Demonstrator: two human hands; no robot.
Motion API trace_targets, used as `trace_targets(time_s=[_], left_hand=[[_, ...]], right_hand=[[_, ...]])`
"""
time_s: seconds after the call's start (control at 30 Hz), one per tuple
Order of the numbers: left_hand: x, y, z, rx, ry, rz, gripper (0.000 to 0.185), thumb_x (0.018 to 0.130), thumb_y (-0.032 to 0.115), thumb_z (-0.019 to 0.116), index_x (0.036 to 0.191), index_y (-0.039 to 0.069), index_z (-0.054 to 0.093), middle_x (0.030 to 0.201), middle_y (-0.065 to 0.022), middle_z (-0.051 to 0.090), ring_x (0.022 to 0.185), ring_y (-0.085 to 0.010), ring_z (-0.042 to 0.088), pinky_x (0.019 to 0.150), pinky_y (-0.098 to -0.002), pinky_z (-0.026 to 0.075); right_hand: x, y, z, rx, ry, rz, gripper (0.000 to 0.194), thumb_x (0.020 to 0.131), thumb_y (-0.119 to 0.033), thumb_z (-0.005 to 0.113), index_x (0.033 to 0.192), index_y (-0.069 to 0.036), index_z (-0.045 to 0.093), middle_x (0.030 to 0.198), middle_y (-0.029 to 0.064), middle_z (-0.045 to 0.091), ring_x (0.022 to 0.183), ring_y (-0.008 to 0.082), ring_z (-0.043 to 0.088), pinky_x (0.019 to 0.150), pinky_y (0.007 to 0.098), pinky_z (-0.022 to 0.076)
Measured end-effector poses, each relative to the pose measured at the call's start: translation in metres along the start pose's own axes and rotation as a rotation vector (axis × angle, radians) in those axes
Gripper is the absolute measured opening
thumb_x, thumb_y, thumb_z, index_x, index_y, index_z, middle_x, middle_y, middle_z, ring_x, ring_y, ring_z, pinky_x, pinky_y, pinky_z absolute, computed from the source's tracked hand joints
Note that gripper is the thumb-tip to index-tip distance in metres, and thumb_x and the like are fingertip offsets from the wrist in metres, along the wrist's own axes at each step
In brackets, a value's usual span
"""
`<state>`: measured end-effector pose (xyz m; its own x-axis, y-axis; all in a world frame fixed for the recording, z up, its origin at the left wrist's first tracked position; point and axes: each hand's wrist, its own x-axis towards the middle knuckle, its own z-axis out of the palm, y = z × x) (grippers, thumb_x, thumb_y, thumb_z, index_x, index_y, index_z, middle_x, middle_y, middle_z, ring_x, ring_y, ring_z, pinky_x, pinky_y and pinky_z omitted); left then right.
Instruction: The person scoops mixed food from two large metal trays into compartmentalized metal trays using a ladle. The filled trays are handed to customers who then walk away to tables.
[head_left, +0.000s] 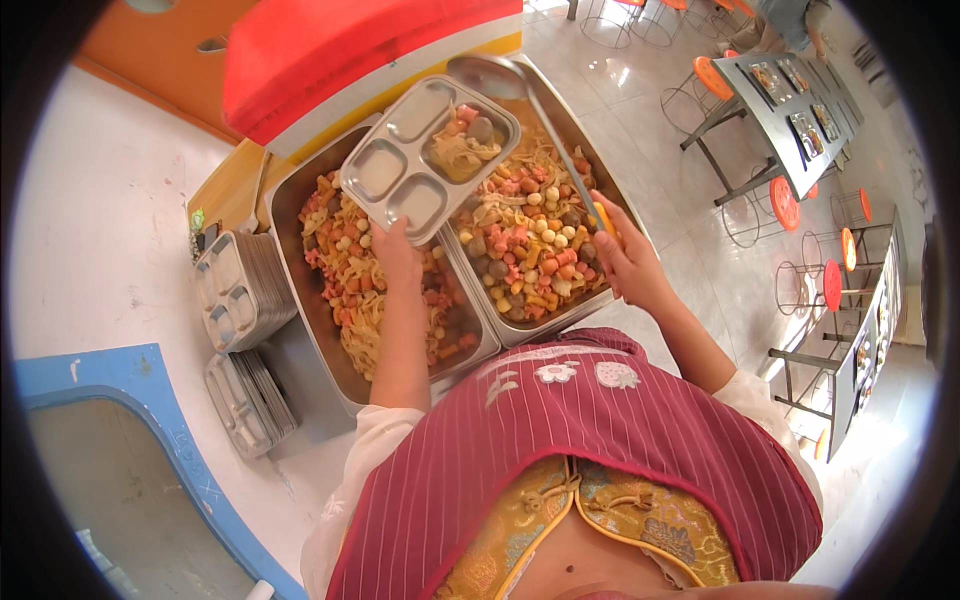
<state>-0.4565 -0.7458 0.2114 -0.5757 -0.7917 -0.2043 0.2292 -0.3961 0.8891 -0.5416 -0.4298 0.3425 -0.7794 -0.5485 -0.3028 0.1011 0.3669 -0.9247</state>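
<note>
A metal compartment tray (430, 161) is held by its near edge in my left hand (397, 251), over two large steel food pans. Noodles with sausage pieces and balls (469, 142) lie in its far right compartment; the other compartments hold no food. My right hand (626, 259) grips the yellow handle of a long metal ladle (559, 139), whose bowl is just beyond the tray's far edge. Below the tray are the left pan (300, 285) and the right pan (622, 217), both holding noodles, sausage pieces and small balls.
Stacks of metal trays (259, 289) stand left of the pans, beside a wooden board (225, 184). A red and yellow padded edge (337, 67) lies beyond. At right are dining tables (795, 124) with served trays, orange stools (785, 202) and another person (784, 26). A blue-framed window (169, 442) is at lower left.
</note>
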Motion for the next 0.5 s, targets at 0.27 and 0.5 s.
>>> trace_targets(time_s=[0.27, 0.5], left_hand=[[-0.008, 0.021, -0.029, 0.017, 0.064, 0.103, 0.039, 0.088, 0.003, 0.052, 0.125, -0.003, 0.043, 0.117, -0.0119, 0.053, 0.101, -0.0192, 0.054, 0.087, -0.0315, 0.044], [-0.018, 0.027, -0.032, -0.020, 0.067, 0.095, 0.039, 0.089, 0.004, 0.052, 0.126, -0.002, 0.043, 0.117, -0.0111, 0.054, 0.102, -0.0195, 0.054, 0.087, -0.0316, 0.045]], right_hand=[[-0.004, 0.037, -0.014, 0.377, -0.027, 0.244, 0.042, 0.099, -0.028, 0.038, 0.138, -0.013, 0.035, 0.064, -0.0004, 0.041, 0.041, 0.0056, 0.036, 0.036, 0.0203, 0.0340], [0.005, 0.075, -0.015, -0.168, 0.131, 0.243, 0.044, 0.098, -0.028, 0.039, 0.137, -0.008, 0.036, 0.061, 0.0010, 0.045, 0.041, 0.0090, 0.041, 0.036, 0.0245, 0.0368]])
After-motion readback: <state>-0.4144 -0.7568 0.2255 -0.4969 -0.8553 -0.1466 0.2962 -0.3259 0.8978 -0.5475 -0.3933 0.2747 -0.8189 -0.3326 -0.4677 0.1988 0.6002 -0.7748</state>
